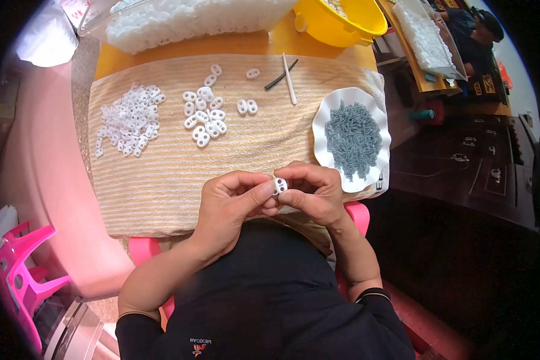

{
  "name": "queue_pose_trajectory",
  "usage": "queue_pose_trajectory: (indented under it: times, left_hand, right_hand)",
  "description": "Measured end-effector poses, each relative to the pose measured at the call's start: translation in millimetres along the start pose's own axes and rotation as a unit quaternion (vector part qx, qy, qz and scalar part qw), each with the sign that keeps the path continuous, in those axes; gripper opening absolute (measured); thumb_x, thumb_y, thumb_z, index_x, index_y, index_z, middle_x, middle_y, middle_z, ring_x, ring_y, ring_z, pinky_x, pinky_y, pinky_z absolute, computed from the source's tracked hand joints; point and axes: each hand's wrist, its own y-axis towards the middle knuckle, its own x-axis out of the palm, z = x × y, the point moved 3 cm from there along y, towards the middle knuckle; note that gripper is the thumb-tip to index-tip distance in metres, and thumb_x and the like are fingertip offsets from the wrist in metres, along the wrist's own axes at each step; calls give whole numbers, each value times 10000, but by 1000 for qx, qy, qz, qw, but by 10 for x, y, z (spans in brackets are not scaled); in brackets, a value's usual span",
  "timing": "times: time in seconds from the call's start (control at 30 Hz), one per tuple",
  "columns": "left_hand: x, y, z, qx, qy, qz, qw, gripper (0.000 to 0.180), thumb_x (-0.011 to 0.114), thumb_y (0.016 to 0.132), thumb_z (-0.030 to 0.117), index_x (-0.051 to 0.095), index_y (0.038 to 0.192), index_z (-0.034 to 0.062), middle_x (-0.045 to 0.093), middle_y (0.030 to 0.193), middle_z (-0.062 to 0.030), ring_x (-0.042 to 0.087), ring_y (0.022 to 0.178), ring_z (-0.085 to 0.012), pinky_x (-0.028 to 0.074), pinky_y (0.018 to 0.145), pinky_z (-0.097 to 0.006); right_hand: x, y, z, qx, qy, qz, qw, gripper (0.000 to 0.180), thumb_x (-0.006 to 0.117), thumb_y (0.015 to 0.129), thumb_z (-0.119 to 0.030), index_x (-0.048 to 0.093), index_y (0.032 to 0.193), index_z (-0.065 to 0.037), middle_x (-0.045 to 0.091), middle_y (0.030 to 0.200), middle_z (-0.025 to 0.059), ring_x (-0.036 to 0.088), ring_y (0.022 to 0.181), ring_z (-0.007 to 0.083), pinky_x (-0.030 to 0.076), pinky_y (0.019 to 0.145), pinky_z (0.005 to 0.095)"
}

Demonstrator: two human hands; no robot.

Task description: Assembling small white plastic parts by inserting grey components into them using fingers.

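Both hands (229, 195) (318, 191) tight on wht pc (280, 185)

Small white holed plastic piece (280, 185), rounded along its visible outline, with dark openings in the face turned toward the camera; held near the centre of the frame, its sides partly covered

One white holed plastic piece (280, 186) is held. The single striped cloth (144, 192) carries one lone two-holed oval (252, 73), one pair of ovals (242, 107), over ten clustered ovals (202, 116) (overlaps spoil an exact tally), uncountable smaller white pieces (132, 117), two sticks (one white stick (291, 84), one black stick (276, 80)), and one scalloped dish (320, 129) of countless grey pegs (353, 138). Yellow basins (336, 30): one.
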Motion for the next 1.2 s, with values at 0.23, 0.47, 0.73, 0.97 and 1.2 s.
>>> queue_pose_trajectory:
  times: [0.23, 0.47, 0.73, 0.97, 1.2]
  left_hand:
    - [0, -13, 2, 5, 6, 8, 1000, 132, 624, 890, 72, 628, 991, -12, 661, 845, -89, 638, 722, -124, 579, 664, -278]
    - [11, -21, 7, 8, -2, 10, 1000, 133, 626, 886, 67, 631, 992, -14, 661, 843, -93, 635, 712, -122, 576, 660, -274]
    - [1, -27, -1, 6, -5, 26, 1000, 137, 645, 873, 68, 635, 982, -15, 667, 865, -104, 635, 715, -126, 569, 647, -267]
    - [12, -24, -2, 12, 5, 21, 1000, 138, 643, 876, 69, 634, 985, -15, 668, 868, -105, 636, 716, -127, 569, 644, -268]
    - [12, -26, 6, 11, 2, 20, 1000, 133, 640, 881, 77, 632, 977, -14, 659, 832, -94, 635, 712, -126, 571, 651, -270]
  right_hand:
    - [-11, 4, 2, -15, -41, -1, 999, 311, 693, 807, 28, 612, 1105, 65, 630, 930, 109, 608, 826, 138, 489, 700, 235]
    - [-16, 0, 14, -34, -58, 2, 998, 311, 702, 798, 29, 617, 1095, 65, 633, 929, 111, 600, 813, 133, 479, 686, 232]
    - [-15, 5, 25, -41, -70, 0, 997, 306, 708, 788, 36, 622, 1080, 64, 633, 912, 113, 596, 795, 133, 471, 671, 229]
    - [-21, -4, 17, -43, -87, 2, 995, 306, 711, 787, 32, 622, 1078, 64, 633, 917, 114, 604, 803, 136, 480, 679, 232]
    - [5, 1, 5, -27, -54, 7, 998, 299, 705, 795, 25, 621, 1079, 63, 634, 925, 117, 610, 818, 141, 490, 694, 234]
